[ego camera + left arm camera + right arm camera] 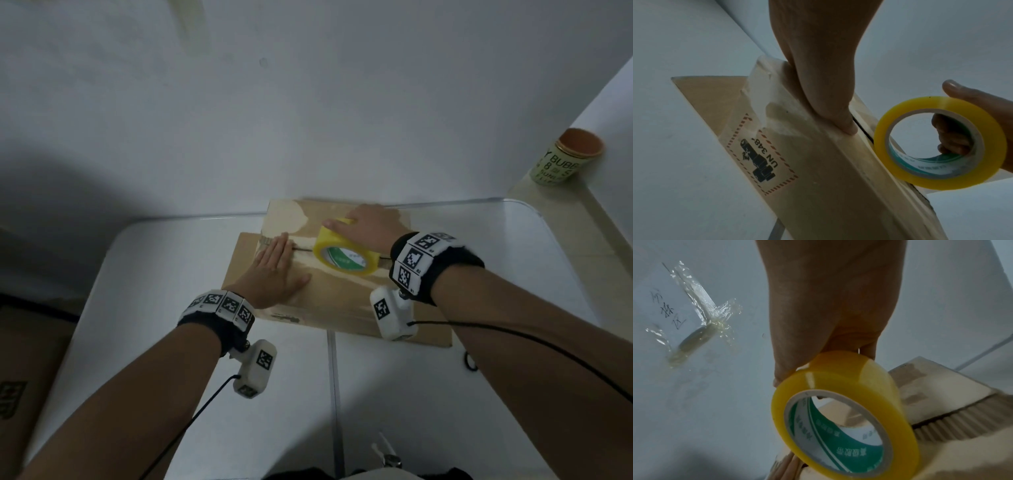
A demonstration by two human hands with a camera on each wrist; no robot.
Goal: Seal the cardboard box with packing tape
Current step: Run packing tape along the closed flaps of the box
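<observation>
A flat brown cardboard box (342, 301) lies on the white table, its two top flaps meeting at a dark seam. My left hand (274, 270) lies flat on the left end of the seam, fingers straight, pressing the flaps down; the left wrist view shows the left hand (818, 73) pressing on the cardboard box (818, 178) beside a printed UN label. My right hand (370, 226) grips a yellow tape roll (346, 253) standing on edge over the seam. In the left wrist view the tape roll (937, 142) touches the box top. The right wrist view shows my right hand (830, 305) gripping the tape roll (842, 410).
A white table (205, 342) holds the box, with a wall just behind it. A green cylindrical can (565, 157) with an orange lid stands on a ledge at the far right. Another cardboard box (20, 377) sits at the lower left. Old clear tape (698, 313) sticks to the wall.
</observation>
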